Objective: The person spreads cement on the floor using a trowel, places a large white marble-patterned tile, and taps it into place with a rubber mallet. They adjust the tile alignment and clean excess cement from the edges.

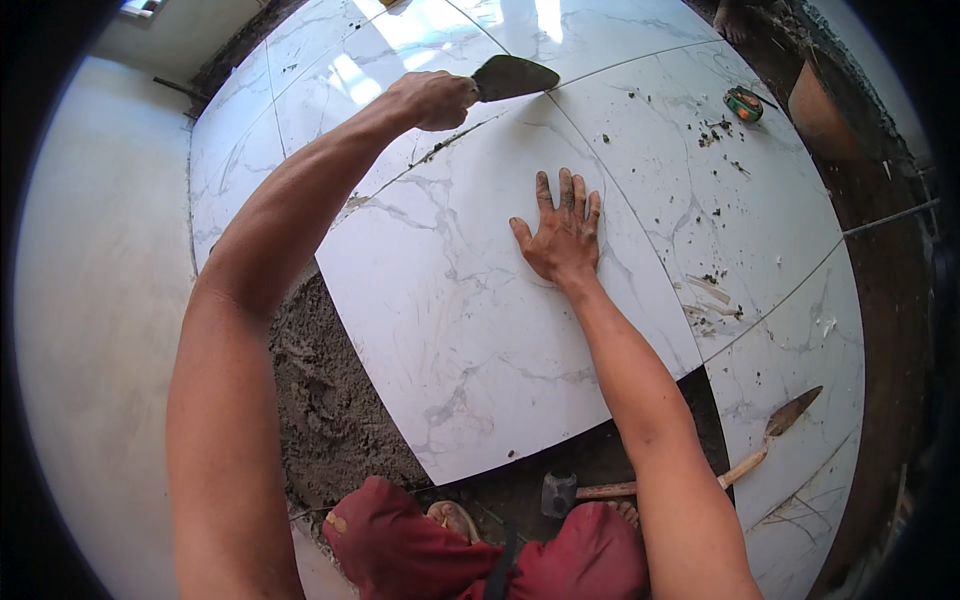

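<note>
My left hand is closed around the handle of a trowel, whose dark blade rests at the far corner of a large white marble-patterned tile, where the joints of neighbouring tiles meet. My right hand lies flat with fingers spread on that same tile, near its far right part. The tile sits over grey mortar bed, which shows along its near left edge.
A hammer lies by my knees at the tile's near edge. A second trowel with a wooden handle rests on the tile to the right. A tape measure and mortar crumbs sit far right. A white wall runs along the left.
</note>
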Available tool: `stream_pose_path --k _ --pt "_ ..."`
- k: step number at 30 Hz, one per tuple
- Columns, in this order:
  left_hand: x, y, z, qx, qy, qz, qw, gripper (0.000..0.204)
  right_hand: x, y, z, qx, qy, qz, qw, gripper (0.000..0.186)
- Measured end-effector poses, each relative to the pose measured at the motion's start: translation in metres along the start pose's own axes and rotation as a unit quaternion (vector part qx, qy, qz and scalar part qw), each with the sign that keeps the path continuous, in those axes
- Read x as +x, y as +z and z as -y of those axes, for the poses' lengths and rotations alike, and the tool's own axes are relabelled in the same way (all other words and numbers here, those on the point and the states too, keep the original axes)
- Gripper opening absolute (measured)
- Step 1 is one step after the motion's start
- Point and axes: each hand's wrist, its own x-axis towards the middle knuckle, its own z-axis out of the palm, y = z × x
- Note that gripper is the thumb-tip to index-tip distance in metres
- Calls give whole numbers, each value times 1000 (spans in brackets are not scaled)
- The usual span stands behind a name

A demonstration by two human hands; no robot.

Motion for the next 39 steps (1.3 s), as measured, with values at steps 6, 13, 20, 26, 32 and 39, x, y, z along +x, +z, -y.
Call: stream_pose_path --k 6,13,20,26,32,39 --pt "-4 11 0 -39 -3 18 999 32 0 0 -1 -21 0 -9 1000 75" --pt "-85 89 57 -92 -22 61 994 34 -1 5 -3 -27 -6 -40 999 76" --pt "-229 166 133 -24 -98 118 988 35 -1 8 1 -42 6 -28 999 76" --pt "-357 203 185 12 -186 161 969 23 -3 9 5 -53 7 -28 998 77" --pt "-444 181 183 38 -248 249 935 21 1 10 -1 -46 0 -36 998 76" --pt "-279 87 141 21 -199 93 975 16 1 0 1 -14 5 -6 1000 77"
